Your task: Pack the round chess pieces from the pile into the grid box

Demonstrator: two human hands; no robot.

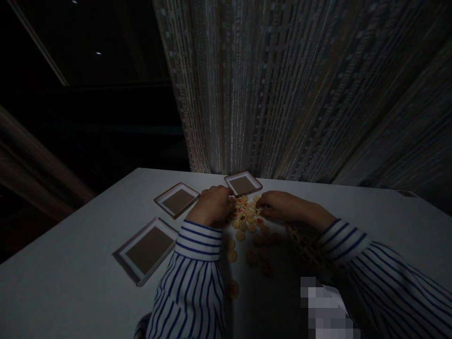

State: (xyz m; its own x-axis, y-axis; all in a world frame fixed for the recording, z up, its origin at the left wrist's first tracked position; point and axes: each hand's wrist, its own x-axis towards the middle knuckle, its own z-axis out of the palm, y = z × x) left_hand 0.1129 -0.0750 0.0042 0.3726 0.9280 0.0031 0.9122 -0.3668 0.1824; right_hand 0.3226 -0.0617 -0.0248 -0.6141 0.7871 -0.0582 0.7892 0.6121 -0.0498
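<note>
Pile of round pieces (249, 213) lies on near side of far tray (242, 185), between hands, similarly close to both; no clear long axis. Left hand (215, 203), near-left of tray, curled, grip hidden. Right hand (284, 206), near-right, half-bent at black-marked piece (256, 212); cannot tell if holding.

One cam, on the wearer's head; from where I stand it faces forward and down over the table (77, 268); left hand (213, 205) and right hand (284, 206) sit near, just below frame centre; sleeves (194, 292) enter from the bottom; wide view, table's far edge about mid-height, curtain (240, 89) filling much of the top.
</note>
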